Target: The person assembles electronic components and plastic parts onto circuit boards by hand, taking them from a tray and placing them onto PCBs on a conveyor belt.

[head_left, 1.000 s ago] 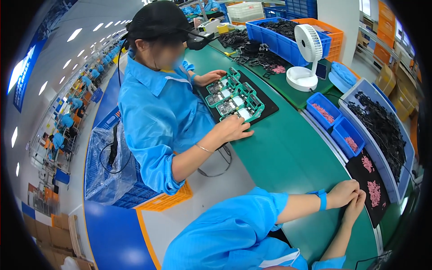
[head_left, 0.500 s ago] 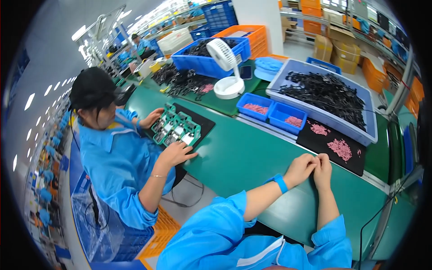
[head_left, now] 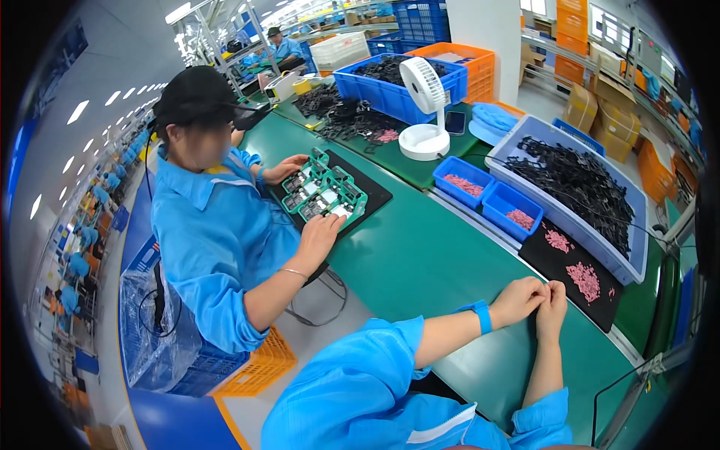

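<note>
My left hand (head_left: 516, 300) and my right hand (head_left: 551, 306) meet fingertip to fingertip just above the green table (head_left: 420, 262), fingers curled inward. Whatever lies between the fingers is hidden. A blue band (head_left: 484, 316) is on my left wrist. Just beyond the hands lies a black mat (head_left: 555, 262) with two small heaps of pink parts (head_left: 585, 281). Behind it stands a large pale-blue tray of black parts (head_left: 581, 180).
A co-worker in blue with a black cap sits at my left, one hand (head_left: 319, 232) on green fixtures (head_left: 326, 193) on a black mat. Two small blue bins of pink parts (head_left: 491, 191), a white desk fan (head_left: 424, 112) and blue and orange crates stand further back.
The view has swung, so the co-worker sits further left and my hands nearer the middle. My hands stay joined at the fingertips. The co-worker's hand still rests by the green fixtures.
</note>
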`<action>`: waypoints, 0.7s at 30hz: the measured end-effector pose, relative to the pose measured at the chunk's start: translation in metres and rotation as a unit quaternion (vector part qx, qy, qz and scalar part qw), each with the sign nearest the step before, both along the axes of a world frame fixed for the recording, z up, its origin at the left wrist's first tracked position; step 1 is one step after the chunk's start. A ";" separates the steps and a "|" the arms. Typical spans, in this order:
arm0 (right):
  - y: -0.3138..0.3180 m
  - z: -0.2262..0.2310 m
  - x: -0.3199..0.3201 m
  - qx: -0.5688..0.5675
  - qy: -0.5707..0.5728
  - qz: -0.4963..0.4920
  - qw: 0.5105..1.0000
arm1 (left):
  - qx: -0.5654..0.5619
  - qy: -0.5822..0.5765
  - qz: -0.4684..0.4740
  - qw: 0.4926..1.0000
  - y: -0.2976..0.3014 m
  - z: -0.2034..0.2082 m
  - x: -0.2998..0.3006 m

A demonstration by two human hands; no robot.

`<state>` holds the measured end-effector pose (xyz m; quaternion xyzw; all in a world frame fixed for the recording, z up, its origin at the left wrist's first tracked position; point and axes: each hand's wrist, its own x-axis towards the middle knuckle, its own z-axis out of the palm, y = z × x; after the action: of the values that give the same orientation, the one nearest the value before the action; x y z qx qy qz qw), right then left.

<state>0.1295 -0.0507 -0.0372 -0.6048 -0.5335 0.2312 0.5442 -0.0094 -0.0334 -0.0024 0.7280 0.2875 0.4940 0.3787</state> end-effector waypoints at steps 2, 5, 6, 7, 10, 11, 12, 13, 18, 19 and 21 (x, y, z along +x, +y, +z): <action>0.001 0.003 -0.004 0.001 0.000 0.005 1.000 | -0.010 0.005 0.004 1.000 -0.001 0.001 -0.003; 0.001 0.005 -0.006 0.005 0.008 0.012 1.000 | -0.007 0.014 0.000 1.000 -0.003 0.005 -0.006; 0.001 0.006 -0.003 0.009 0.014 0.016 1.000 | -0.001 0.016 -0.003 1.000 -0.004 0.008 -0.005; 0.001 0.006 0.000 0.009 0.013 0.012 1.000 | 0.005 0.018 -0.007 1.000 -0.005 0.010 -0.004; -0.001 0.003 0.009 0.015 -0.003 -0.015 1.000 | 0.012 0.042 -0.014 0.999 0.002 0.003 0.006; -0.003 0.010 0.004 0.025 -0.033 -0.015 0.999 | -0.002 0.061 -0.007 0.998 0.002 0.004 0.002; -0.003 0.012 0.000 0.014 0.012 0.001 1.000 | -0.001 0.067 0.017 0.998 0.004 0.001 -0.001; -0.004 0.013 -0.005 0.005 0.056 0.016 0.998 | 0.000 0.072 0.041 0.997 0.006 -0.001 -0.005; -0.009 0.021 -0.016 -0.002 0.037 0.020 0.999 | -0.031 0.103 0.095 0.990 0.013 -0.003 -0.011; -0.010 0.023 -0.015 0.004 0.022 0.023 0.999 | -0.036 0.107 0.098 0.989 0.014 -0.004 -0.009; -0.011 0.022 -0.014 0.010 0.001 0.022 1.000 | -0.041 0.110 0.102 0.988 0.016 -0.007 -0.008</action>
<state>0.1151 -0.0618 -0.0151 -0.5870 -0.5485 0.2380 0.5458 -0.0178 -0.0179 -0.0092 0.7289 0.4199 0.4345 0.3219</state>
